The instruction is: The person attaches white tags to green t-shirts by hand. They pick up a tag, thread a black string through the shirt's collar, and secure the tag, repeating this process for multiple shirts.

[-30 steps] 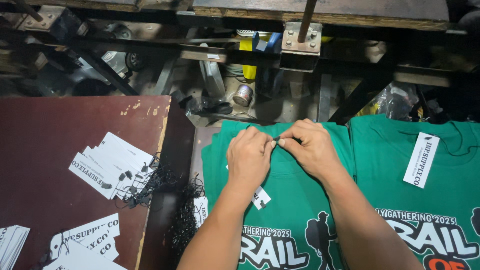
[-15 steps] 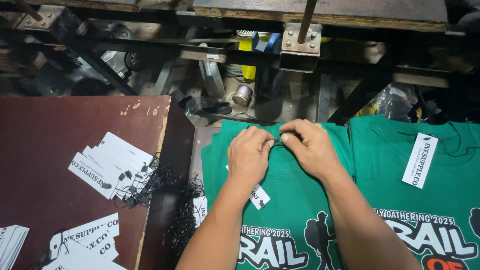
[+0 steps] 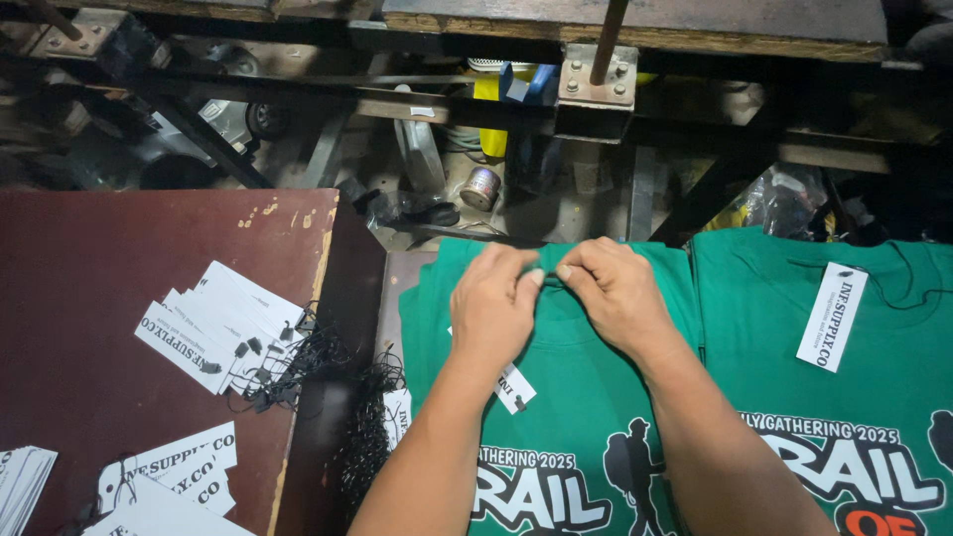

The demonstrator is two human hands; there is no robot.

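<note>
Left hand (image 3: 493, 310) lies palm down on the green shirt (image 3: 576, 417), fingers curled, tips pinched on the collar edge. Right hand (image 3: 617, 293) meets it from the right, palm down, fingers likewise pinching the collar; the two sets of fingertips nearly touch. Both forearms run down out of frame.

The shirt lies flat, collar away from the person. Left of it is a dark red surface (image 3: 99, 258) bearing white tags (image 3: 213, 323) and a tangle of black strings (image 3: 318, 362). One tag (image 3: 514, 387) shows just under the left wrist. Right of the shirt lies a second shirt (image 3: 864, 397) carrying its own tag (image 3: 832, 316). Beyond the shirt stands a dark frame (image 3: 596, 89).

What the fingertips hold besides fabric cannot be made out. The shirt print is cut off below.
</note>
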